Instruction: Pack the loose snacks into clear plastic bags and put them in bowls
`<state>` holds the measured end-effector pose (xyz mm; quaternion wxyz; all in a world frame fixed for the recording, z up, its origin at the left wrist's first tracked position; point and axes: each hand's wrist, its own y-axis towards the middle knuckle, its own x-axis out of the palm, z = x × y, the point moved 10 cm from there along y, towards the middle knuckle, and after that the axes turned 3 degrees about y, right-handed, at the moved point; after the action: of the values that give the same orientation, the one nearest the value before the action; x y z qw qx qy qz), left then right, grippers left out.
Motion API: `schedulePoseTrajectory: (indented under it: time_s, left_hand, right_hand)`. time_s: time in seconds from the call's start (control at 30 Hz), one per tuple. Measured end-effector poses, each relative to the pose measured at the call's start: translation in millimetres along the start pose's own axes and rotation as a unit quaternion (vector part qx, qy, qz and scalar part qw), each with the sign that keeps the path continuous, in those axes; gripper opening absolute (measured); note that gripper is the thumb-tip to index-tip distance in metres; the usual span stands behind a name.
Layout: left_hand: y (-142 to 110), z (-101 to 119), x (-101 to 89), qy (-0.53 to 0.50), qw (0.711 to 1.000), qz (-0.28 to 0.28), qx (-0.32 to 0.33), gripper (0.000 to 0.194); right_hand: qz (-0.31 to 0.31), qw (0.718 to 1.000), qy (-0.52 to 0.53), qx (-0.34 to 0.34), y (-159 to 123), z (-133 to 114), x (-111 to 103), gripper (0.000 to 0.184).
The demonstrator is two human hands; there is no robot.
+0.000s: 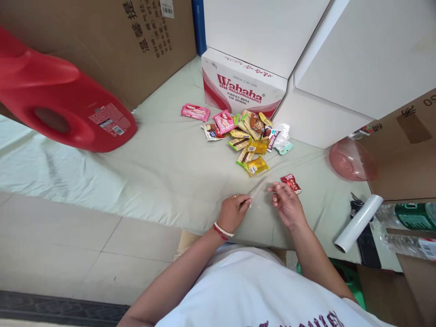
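White shirt (238, 288), maroon lettering (315, 321). Left hand (234, 212): gold ring (235, 196); white beaded bracelet (225, 230), red band (222, 236) at wrist.

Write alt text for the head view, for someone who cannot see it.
A person's left hand pinches clear plastic over a covered table, the right hand loosely open beside it, near a red packet. Beyond lie wrapped snacks before a carton; a red jug is at picture left.

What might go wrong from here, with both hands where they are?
The clear plastic pinched in the left hand looks thin, so it might tear. The right hand is close to the red packet and could nudge it. The white roll, near the edge of the cloth-covered table, might fall if bumped.
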<state>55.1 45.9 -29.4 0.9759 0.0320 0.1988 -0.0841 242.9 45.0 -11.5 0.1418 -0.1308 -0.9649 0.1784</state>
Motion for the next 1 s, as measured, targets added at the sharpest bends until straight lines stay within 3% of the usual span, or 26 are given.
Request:
schedulePoseTrajectory:
  time_s: [0.13,0.27,0.37,0.47,0.67,0.77,0.83,0.9,1.0]
  left_hand:
    - [-3,3,-4.5,-0.036,0.999,0.019,-0.014,0.021]
    - [-3,-6,-15.1,-0.098,0.992,0.049,-0.062,0.024]
    - [-4,-32,-29.9,-0.188,0.967,0.092,-0.146,0.031]
    - [-5,-49,-40.4,-0.256,0.939,0.122,-0.196,0.038]
    - [-10,-51,-50.2,-0.252,0.935,0.148,-0.201,0.039]
    - [-11,-51,-56.5,-0.237,0.944,0.120,-0.195,0.039]
    - [-5,-52,-70.2,-0.202,0.957,0.104,-0.180,0.038]
    - [5,-51,-97.5,-0.137,0.970,0.132,-0.151,0.033]
    - [14,-30,-152.3,-0.013,0.958,0.276,-0.081,0.031]
  right_hand:
    - [-0.028,0.996,-0.079,0.034,-11,27,10,0.053]
    - [-0.033,0.994,-0.102,0.013,-12,31,14,0.036]
    - [-0.009,0.998,-0.059,0.004,-5,24,1,0.034]
    - [-0.019,0.999,-0.020,0.046,-2,27,-6,0.037]
    - [-0.015,0.996,0.054,0.069,-7,29,-12,0.035]
    - [-0.020,0.989,0.113,0.090,-10,20,-17,0.034]
    - [-0.026,0.987,0.126,0.098,-12,11,-21,0.034]
    - [-0.035,0.987,0.121,0.100,-16,1,-23,0.034]
    - [-0.052,0.987,0.113,0.100,-23,-7,-17,0.033]
